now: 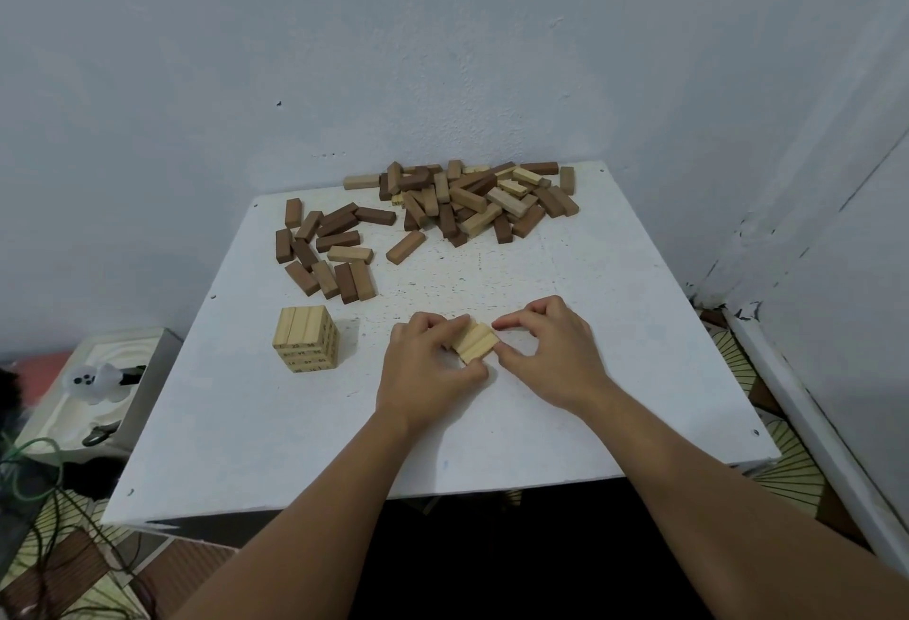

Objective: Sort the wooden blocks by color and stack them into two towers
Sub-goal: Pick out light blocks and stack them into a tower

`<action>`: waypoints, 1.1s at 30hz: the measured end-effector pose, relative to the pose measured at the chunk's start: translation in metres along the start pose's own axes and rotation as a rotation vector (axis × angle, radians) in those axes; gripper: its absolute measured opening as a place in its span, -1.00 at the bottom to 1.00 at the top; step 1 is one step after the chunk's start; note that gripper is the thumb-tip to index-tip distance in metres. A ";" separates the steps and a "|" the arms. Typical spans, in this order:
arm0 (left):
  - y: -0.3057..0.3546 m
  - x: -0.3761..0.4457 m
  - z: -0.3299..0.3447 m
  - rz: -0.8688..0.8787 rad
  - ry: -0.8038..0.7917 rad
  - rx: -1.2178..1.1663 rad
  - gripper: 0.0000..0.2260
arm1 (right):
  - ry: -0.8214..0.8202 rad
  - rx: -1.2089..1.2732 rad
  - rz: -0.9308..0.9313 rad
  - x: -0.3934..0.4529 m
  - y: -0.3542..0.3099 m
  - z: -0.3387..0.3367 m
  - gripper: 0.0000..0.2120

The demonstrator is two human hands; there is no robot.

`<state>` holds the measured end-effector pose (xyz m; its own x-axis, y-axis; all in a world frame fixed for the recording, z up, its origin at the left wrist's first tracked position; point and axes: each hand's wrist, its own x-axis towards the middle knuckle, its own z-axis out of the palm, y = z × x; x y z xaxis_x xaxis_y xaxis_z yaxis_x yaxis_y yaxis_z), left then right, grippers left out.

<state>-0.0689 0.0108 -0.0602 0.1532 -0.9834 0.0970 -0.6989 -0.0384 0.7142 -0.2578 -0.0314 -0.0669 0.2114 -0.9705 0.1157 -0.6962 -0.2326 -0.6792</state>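
On the white table (615, 398), three light wooden blocks (474, 342) lie side by side in a row. My left hand (425, 368) grips them from the left with curled fingers and thumb. My right hand (548, 351) pinches the row's right end. A short tower of light blocks (306, 339) stands to the left. Mostly dark brown blocks (327, 250) lie in a loose group behind it. A mixed heap of light and dark blocks (472, 198) sits at the table's far edge.
Grey walls close in behind and on the right. Left of the table, lower down, a white tray-like stand (98, 388) holds a crumpled plastic bag. Green cables (34, 467) trail over the patterned floor at the lower left.
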 end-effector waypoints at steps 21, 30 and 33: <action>-0.014 0.014 -0.032 -0.132 -0.146 -0.190 -0.48 | 0.014 0.004 -0.029 0.000 -0.001 0.000 -0.69; -0.012 0.016 -0.035 -0.152 -0.185 -0.211 -0.47 | 0.012 -0.028 -0.032 0.000 0.000 -0.001 -0.67; -0.009 0.015 -0.038 -0.155 -0.196 -0.197 -0.45 | 0.010 -0.040 -0.032 0.000 0.001 0.000 -0.64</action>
<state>-0.0337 0.0030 -0.0393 0.0969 -0.9846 -0.1455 -0.5263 -0.1748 0.8321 -0.2580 -0.0317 -0.0675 0.2269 -0.9632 0.1440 -0.7164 -0.2653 -0.6453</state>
